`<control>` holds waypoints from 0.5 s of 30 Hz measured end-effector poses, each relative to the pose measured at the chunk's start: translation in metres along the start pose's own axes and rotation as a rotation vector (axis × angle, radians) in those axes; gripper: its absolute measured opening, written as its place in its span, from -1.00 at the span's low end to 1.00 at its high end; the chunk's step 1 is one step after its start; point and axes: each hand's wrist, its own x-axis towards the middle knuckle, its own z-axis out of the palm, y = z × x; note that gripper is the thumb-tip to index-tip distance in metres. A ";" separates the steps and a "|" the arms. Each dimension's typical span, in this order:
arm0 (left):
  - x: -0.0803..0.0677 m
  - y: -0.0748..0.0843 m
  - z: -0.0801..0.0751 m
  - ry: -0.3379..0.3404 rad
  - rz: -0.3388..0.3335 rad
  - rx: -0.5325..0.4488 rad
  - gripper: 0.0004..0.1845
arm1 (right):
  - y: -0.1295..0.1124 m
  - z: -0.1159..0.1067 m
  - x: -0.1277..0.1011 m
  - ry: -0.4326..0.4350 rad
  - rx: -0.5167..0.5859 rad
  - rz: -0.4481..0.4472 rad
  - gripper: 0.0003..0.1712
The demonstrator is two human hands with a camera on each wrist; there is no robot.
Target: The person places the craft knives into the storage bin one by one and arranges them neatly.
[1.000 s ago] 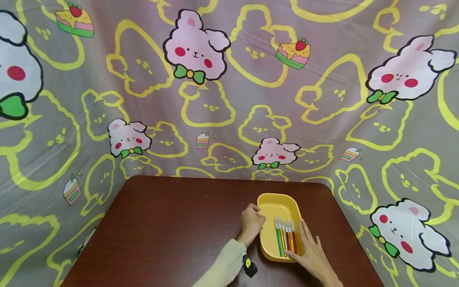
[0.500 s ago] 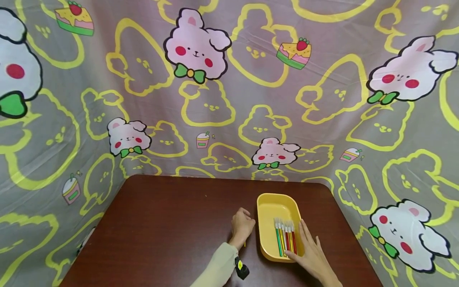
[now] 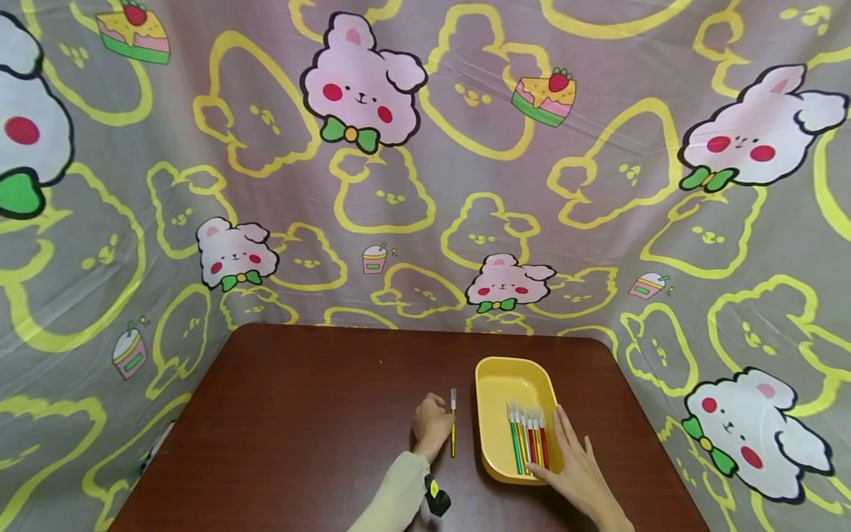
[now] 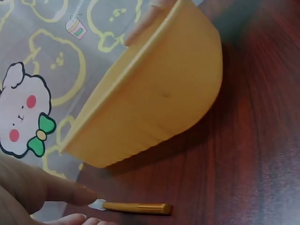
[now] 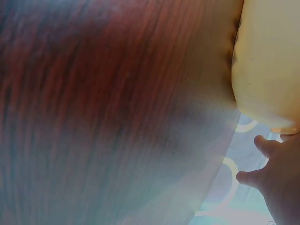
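Head view shows the right hand point(image 3: 577, 473) nearest, lying flat with straight fingers against the near right rim of the yellow tray point(image 3: 495, 384), its grip released and holding nothing. Just left of it the left hand point(image 3: 432, 425) rests on the table point(image 3: 299, 414), fingers loosely curled beside a yellow paintbrush point(image 3: 453, 432) that lies flat on the wood, bristle end pointing away; the left wrist view shows that brush point(image 4: 136, 207) free of the fingertips, so that grip is released too. Inside the tray, toward its near end, a row of paintbrushes point(image 3: 528, 443) with green, yellow and red handles lies side by side. Beyond the table hangs a grey cloth backdrop point(image 3: 425, 185) printed with pink bunnies.
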 end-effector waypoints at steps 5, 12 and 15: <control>-0.001 -0.004 0.002 -0.012 0.001 -0.032 -0.75 | 0.001 0.001 0.000 0.005 0.004 -0.004 0.35; -0.004 -0.008 0.012 0.024 0.018 -0.078 -0.61 | 0.002 0.003 -0.001 0.031 0.005 -0.021 0.33; -0.003 -0.010 0.018 0.044 0.020 -0.081 -0.57 | 0.003 0.003 -0.001 0.031 0.005 -0.027 0.33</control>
